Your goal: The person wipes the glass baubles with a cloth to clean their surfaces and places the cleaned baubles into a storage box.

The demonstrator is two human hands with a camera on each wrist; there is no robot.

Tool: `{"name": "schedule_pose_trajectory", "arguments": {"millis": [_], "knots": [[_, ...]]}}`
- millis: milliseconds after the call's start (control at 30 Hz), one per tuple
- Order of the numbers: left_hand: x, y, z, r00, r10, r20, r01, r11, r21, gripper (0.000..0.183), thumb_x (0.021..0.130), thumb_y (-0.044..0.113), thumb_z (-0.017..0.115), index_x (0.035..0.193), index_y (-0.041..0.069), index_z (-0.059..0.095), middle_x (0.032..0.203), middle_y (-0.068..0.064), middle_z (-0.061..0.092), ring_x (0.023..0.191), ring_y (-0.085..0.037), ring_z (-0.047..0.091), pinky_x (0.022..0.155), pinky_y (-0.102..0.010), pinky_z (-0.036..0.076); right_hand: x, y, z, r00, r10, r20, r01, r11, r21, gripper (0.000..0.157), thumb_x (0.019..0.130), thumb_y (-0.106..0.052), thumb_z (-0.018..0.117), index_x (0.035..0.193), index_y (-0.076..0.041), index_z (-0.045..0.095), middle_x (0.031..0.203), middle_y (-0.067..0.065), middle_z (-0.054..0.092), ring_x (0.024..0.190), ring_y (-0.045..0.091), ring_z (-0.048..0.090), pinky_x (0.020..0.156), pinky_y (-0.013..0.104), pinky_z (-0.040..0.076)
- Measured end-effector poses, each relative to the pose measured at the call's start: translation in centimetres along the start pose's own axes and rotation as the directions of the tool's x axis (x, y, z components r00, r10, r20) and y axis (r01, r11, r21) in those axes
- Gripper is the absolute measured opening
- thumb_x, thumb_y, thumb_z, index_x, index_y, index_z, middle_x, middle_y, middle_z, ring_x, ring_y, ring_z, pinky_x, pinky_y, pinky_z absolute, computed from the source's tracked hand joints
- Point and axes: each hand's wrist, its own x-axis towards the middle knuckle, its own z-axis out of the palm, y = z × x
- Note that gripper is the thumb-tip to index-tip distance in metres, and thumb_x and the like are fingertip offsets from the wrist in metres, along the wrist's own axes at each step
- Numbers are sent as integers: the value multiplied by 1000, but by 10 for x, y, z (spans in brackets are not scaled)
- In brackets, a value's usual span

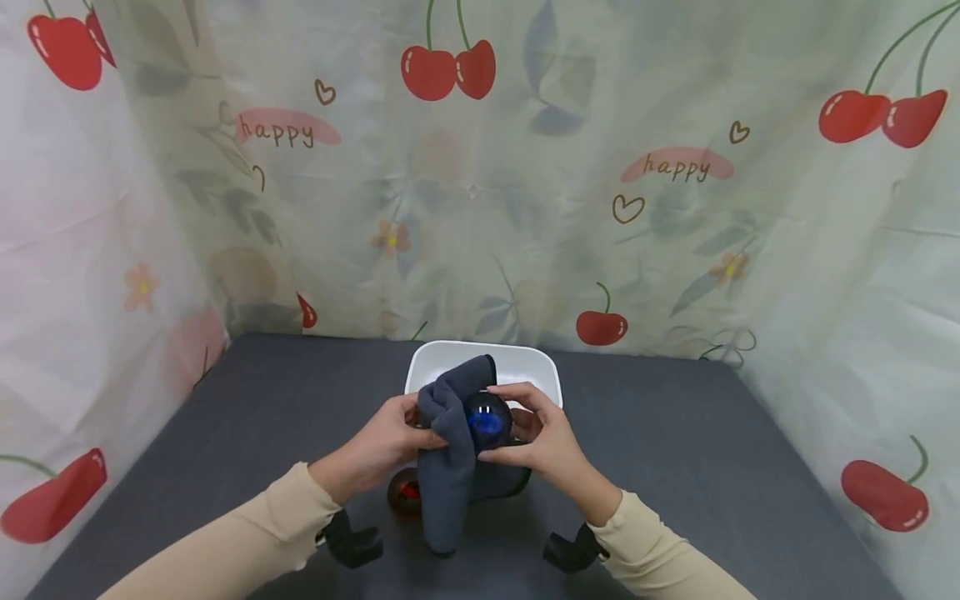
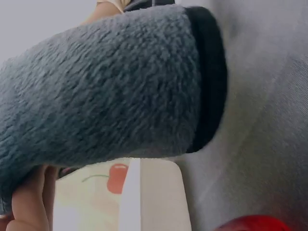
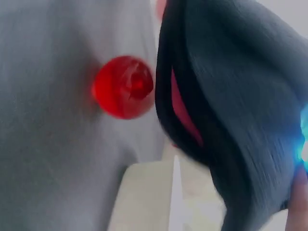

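My left hand grips a dark grey fleecy cloth with black edging, thumb in front, and the cloth hangs down in folds. In my right hand a glossy dark ball with a blue centre is held between thumb and fingers, against the cloth. A second ball, red inside, lies on the table below the left hand; in the right wrist view this red ball shows whole. The cloth fills much of the left wrist view and hides most of the left hand.
A white rectangular tub stands just behind the hands on the dark grey table. Curtains printed with cherries enclose the table at the back and on both sides. Black wrist mounts hang under both sleeves.
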Motion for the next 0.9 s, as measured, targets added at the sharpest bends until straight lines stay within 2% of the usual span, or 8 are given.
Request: {"name": "schedule_pose_trajectory", "arguments": {"millis": [133, 333, 433, 567, 633, 700, 800, 900], "knots": [[4, 0, 5, 1000, -6, -10, 6, 1000, 26, 55, 84, 4, 71, 132, -7, 48, 117, -8, 61, 98, -17, 62, 82, -34, 55, 1, -2, 0, 996, -88, -3, 85, 967, -239, 66, 69, -2, 85, 128, -11, 56, 132, 4, 59, 119, 13, 56, 99, 29, 47], [6, -3, 8, 996, 14, -91, -2, 990, 138, 53, 81, 8, 76, 128, -7, 55, 116, -14, 65, 94, -18, 64, 79, -35, 56, 4, -7, -1, 952, -296, 83, 270, 674, -687, 70, 58, -12, 93, 120, -10, 60, 118, 4, 62, 107, 17, 58, 87, 31, 53], [6, -4, 6, 994, 13, -105, 0, 992, 126, 47, 83, 7, 74, 125, -9, 56, 112, -11, 67, 91, -16, 65, 78, -35, 57, 4, -8, -4, 954, -283, 104, 282, 718, -637, 69, 60, -12, 92, 121, -11, 60, 115, 2, 62, 104, 14, 61, 84, 26, 55], [5, -1, 5, 995, 2, -101, 4, 998, 61, 43, 85, 2, 70, 123, -12, 54, 105, -4, 66, 90, -15, 64, 79, -34, 56, 3, -4, -7, 990, -135, 42, 141, 943, -302, 65, 65, -3, 88, 123, -11, 59, 123, 7, 60, 108, 13, 62, 88, 26, 54], [6, 1, 5, 996, -8, -90, 11, 999, 44, 44, 84, 1, 70, 124, -11, 53, 105, -3, 64, 91, -16, 63, 80, -34, 56, 2, -2, -6, 997, -66, 28, 68, 992, -101, 66, 67, 5, 85, 125, -5, 54, 128, 15, 57, 112, 15, 61, 92, 29, 52], [6, 3, 5, 997, -14, -82, 18, 998, 53, 49, 82, 2, 72, 126, -9, 53, 107, -6, 63, 93, -18, 62, 81, -35, 55, 2, -1, -5, 999, -24, 29, 25, 1000, -12, 66, 68, 8, 82, 125, -3, 50, 131, 18, 55, 117, 16, 59, 94, 31, 51], [6, 4, 6, 997, -13, -72, 20, 994, 105, 54, 80, 4, 75, 129, -5, 54, 114, -12, 63, 97, -21, 61, 83, -37, 55, 2, -1, -2, 996, -79, 51, 88, 972, -217, 66, 67, 2, 85, 125, -6, 54, 129, 12, 59, 118, 14, 58, 94, 30, 51], [5, 2, 6, 997, -3, -76, 14, 988, 151, 56, 80, 5, 77, 131, -3, 55, 119, -16, 64, 97, -21, 62, 83, -37, 55, 2, -2, -1, 979, -178, 100, 204, 812, -547, 66, 64, -13, 90, 123, -15, 61, 120, 0, 64, 109, 11, 60, 88, 26, 53]]}}
